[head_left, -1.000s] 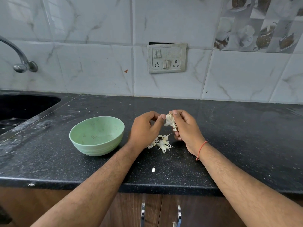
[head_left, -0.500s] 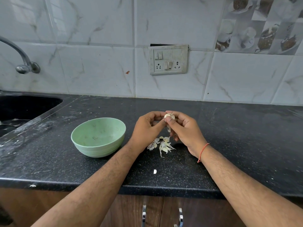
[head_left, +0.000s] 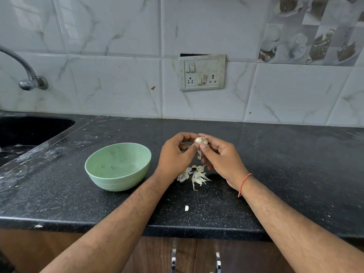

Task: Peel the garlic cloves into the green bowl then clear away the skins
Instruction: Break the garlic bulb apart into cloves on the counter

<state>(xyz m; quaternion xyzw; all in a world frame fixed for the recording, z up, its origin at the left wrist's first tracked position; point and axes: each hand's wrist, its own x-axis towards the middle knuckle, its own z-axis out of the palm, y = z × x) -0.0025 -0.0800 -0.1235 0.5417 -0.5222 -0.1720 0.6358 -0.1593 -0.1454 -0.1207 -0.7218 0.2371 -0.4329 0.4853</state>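
Nothing readable anywhere in this shot, honestly. The switch plate [head_left: 202, 72] on the wall tiles carries no legible lettering or brand mark, just plain rockers and sockets. The green bowl [head_left: 118, 166] has no logo or print that can be made out, only small specks inside. The decorative tile [head_left: 315, 30] at upper right shows pictures of cups, no words.

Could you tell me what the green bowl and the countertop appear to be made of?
The green bowl looks like matte plastic or melamine: even pastel colour, dull sheen, moulded ridges near its base. The countertop seems polished black granite: fine pale speckles and a soft gloss.
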